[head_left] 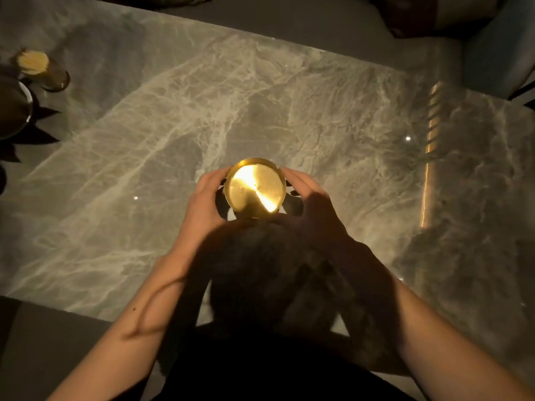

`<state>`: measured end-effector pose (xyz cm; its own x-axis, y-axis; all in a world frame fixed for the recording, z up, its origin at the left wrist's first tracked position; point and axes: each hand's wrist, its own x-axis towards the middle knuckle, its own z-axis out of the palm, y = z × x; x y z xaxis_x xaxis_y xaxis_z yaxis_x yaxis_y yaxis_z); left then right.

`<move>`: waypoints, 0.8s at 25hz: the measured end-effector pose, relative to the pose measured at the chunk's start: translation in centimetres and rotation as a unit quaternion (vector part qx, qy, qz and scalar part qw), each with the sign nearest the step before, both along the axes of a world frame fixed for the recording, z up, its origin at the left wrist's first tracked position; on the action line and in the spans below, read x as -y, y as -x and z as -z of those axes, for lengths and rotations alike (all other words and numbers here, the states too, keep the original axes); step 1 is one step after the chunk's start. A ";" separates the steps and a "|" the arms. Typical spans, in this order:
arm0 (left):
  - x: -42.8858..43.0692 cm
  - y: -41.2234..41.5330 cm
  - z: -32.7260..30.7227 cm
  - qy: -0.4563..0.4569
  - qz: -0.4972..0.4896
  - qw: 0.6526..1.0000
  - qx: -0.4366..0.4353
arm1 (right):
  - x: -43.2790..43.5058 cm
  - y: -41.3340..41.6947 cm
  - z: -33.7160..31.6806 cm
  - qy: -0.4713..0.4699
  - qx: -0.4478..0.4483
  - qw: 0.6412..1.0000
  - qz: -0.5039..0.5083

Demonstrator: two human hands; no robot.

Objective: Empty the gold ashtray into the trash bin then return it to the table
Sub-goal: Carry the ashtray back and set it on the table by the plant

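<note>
While both hands cup it from either side, I see the gold ashtray (pixel 254 188) at the middle of the marble-veined bench (pixel 333 117), a little toward the near edge. My left hand (pixel 204 202) curls its fingers (pixel 215 176) against the ashtray's left wall and my right hand (pixel 311 205) does the same on the right wall, so both are grasping the ashtray. Its round inside looks bare and throws back a bright wedge of light (whether its base touches the bench or sits just above it, I cannot tell). Both forearms are bare and reach in from the near edge, with a dark shadow lying between them. At the far left of the bench stands a small glass jar (pixel 43 69) packed with pale sticks, just beside a dark round dish (pixel 13 111) cut off by the frame
</note>
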<state>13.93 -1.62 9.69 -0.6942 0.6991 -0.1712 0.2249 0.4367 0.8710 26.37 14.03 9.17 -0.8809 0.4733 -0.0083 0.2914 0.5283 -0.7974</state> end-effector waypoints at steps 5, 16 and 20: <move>8.6 9.3 -0.1 -0.030 0.036 0.997 -0.056 | 8.4 8.8 0.4 0.013 0.004 1.000 0.011; 26.8 19.5 1.3 -0.015 -0.099 0.995 -0.021 | 23.3 22.7 -0.1 0.039 0.085 0.987 -0.132; 32.2 21.7 2.2 0.009 -0.132 0.990 -0.041 | 28.1 26.7 0.7 0.050 0.088 0.978 -0.180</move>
<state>-7.76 -33.84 7.48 -0.8645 0.4884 -0.1186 0.1696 0.5056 0.8460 -0.33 -14.05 8.49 -0.9709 0.1222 -0.2058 0.2390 0.5439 -0.8044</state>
